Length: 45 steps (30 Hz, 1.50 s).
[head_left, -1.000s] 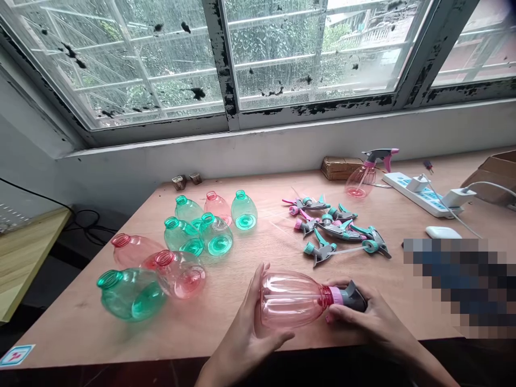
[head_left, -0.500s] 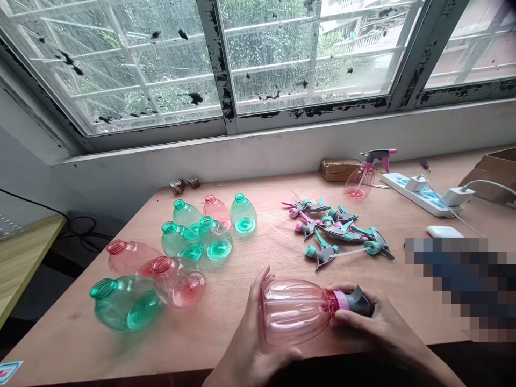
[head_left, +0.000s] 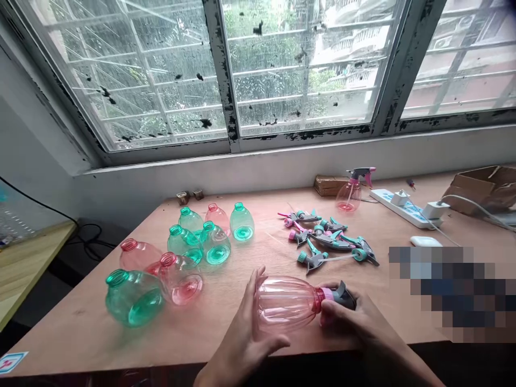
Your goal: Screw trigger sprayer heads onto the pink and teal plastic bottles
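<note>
A clear pink spray bottle (head_left: 284, 305) lies sideways between my hands, over the front edge of the table. Its base rests in my left hand (head_left: 245, 333), with the fingers behind it and the thumb below, a little off the plastic. My right hand (head_left: 346, 312) grips the other end, thumb and fingers closed around the pink collar (head_left: 327, 295) beneath the grey spray head (head_left: 344, 295). The head sits on the bottle's neck; its trigger is mostly hidden by my fingers. Beyond the bottle lies a pile of loose spray heads (head_left: 328, 242), grey with teal or pink parts.
Several open green bottles (head_left: 135, 301) and pink bottles (head_left: 181, 282) stand on the left of the table (head_left: 242, 258). At the back right are an assembled pink spray bottle (head_left: 349, 196), a power strip (head_left: 407, 208), a white case (head_left: 426, 241) and a cardboard box (head_left: 484, 188).
The view has tilted up and shifted slightly. Both hands keep hold of the spray bottle, and my right hand has turned a little around the collar.
</note>
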Available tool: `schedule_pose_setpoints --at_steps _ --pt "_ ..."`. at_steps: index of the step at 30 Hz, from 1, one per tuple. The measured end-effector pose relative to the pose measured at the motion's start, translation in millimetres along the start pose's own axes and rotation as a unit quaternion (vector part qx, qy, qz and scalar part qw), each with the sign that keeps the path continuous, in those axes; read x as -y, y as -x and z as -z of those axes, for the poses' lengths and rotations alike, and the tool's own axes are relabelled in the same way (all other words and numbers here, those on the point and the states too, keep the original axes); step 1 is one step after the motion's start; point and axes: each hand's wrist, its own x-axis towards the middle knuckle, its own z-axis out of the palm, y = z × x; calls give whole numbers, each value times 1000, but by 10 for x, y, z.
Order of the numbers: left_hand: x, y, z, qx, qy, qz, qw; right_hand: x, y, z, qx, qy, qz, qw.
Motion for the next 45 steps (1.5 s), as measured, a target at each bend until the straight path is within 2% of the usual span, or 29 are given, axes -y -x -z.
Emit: schedule_pose_setpoints --at_steps 6,11,16,20,27,34,42,45 --pt "6 -22 -43 -40 -27 4 999 8 -14 -13 26 -63 17 998" --pt "27 -10 -57 -52 5 0 999 -42 -52 -29 36 -39 25 998" --pt "-49 3 -27 -40 92 29 995 -10 -22 -40 30 -23 35 999" --pt "-65 0 -18 -35 89 26 995 -30 -24 -24 35 -40 46 998" --pt "47 -15 -38 -31 69 -21 997 -95 -74 -23 40 -65 65 995" --pt "-30 -45 -19 -40 146 29 988 -88 -42 -75 26 -60 75 995" --pt "-38 -39 -10 -36 150 47 987 -82 -40 -99 10 -65 57 996" --pt "-15 -38 -34 -37 161 28 986 -77 -19 -104 6 -65 50 997"
